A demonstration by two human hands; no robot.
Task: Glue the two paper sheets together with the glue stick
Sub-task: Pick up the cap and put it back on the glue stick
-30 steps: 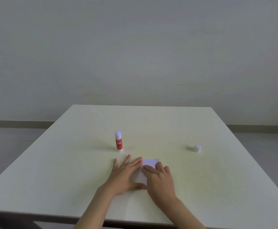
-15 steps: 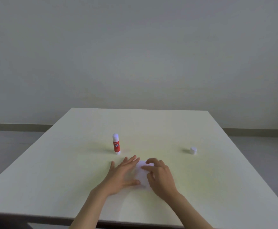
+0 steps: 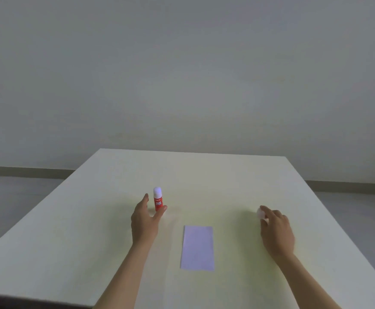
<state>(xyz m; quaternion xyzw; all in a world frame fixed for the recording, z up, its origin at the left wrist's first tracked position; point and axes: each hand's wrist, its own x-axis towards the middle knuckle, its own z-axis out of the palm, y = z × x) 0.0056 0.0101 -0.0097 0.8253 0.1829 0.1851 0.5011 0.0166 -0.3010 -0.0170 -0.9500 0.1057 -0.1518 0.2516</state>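
A red glue stick with its white tip uncapped stands upright on the white table. My left hand cups it, thumb touching its base on the right and fingers spread apart on its left. The small white cap lies to the right, partly covered by my right hand, whose index finger and thumb pinch it. Between my arms a pale lilac paper rectangle lies flat; I see only one outline, so a second sheet cannot be told apart.
The table's near edge runs along the bottom left. A grey wall and floor lie beyond the far edge.
Both hands have left the paper. The left one went forward to the glue stick, the right one out to the cap. The paper now lies uncovered.
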